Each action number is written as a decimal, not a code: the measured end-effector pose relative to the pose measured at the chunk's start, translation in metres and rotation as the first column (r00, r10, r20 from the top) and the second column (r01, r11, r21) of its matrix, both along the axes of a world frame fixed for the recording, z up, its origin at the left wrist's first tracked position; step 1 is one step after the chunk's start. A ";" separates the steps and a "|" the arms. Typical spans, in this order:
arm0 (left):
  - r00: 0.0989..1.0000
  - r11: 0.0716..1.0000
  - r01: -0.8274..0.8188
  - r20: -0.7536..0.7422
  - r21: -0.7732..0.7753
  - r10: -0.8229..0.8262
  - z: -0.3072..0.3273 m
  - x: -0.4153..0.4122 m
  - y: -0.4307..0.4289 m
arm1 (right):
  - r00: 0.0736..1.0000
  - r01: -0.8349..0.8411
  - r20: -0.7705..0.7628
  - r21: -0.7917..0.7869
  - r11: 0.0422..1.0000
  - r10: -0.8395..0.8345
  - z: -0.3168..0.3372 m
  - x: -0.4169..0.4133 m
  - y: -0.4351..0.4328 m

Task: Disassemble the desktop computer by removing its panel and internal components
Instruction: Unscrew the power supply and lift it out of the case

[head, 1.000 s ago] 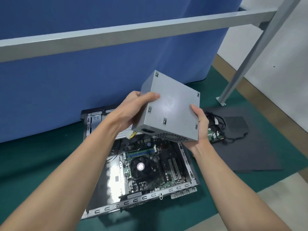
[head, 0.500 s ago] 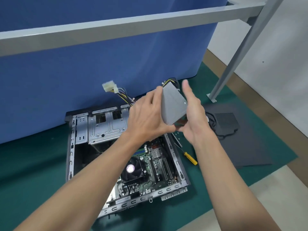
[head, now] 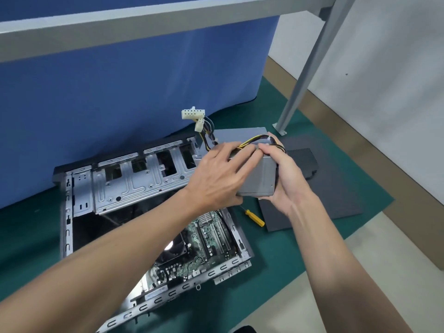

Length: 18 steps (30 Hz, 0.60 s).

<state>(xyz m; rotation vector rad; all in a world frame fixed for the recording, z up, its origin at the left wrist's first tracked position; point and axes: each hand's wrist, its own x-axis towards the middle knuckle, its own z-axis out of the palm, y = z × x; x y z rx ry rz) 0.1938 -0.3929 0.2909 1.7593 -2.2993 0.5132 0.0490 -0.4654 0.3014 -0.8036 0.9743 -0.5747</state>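
Note:
The grey power supply box [head: 258,175] is held in the air above the right rear corner of the open computer case [head: 134,181]. My left hand [head: 216,176] grips its left side, fingers over the top edge. My right hand [head: 283,174] holds its right side and underside, thumb pressing the yellow and black cable bundle [head: 249,141] on top. White connectors [head: 193,114] stick up behind the box. Inside the case lies the green motherboard [head: 211,239] with its black fan [head: 171,248], partly hidden by my left forearm.
The removed dark side panel [head: 319,188] lies flat on the green mat [head: 276,284] to the right. A yellow-handled screwdriver [head: 254,218] rests between case and panel. A blue partition [head: 108,97] stands behind; a grey frame leg [head: 300,82] is bolted down at the back right.
Both hands turned the power supply and carried it right and lower. Its cables and white connectors now show on top. My right thumb closed onto the cable bundle.

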 end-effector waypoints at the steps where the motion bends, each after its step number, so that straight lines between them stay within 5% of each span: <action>1: 1.000 1.000 0.016 0.010 -0.003 -0.016 0.000 -0.003 -0.002 | 1.000 0.008 0.024 -0.016 1.000 -0.008 -0.001 -0.005 -0.001; 8: 0.981 0.986 0.164 0.105 0.010 -0.164 -0.010 -0.022 -0.009 | 0.986 -0.149 0.104 0.189 0.971 0.131 -0.009 -0.048 -0.007; 11: 0.973 0.979 0.197 0.116 0.044 -0.201 -0.017 -0.029 -0.009 | 0.993 -0.119 0.022 0.300 0.947 0.118 -0.015 -0.052 -0.008; 14: 0.970 0.973 0.223 0.088 0.055 -0.227 -0.024 -0.035 -0.007 | 0.998 0.041 -0.054 0.285 0.958 -0.027 -0.026 -0.050 -0.002; 18: 0.952 0.959 0.274 0.123 0.076 -0.282 -0.035 -0.035 -0.001 | 0.991 0.090 0.080 0.157 0.983 -0.104 -0.046 -0.059 0.013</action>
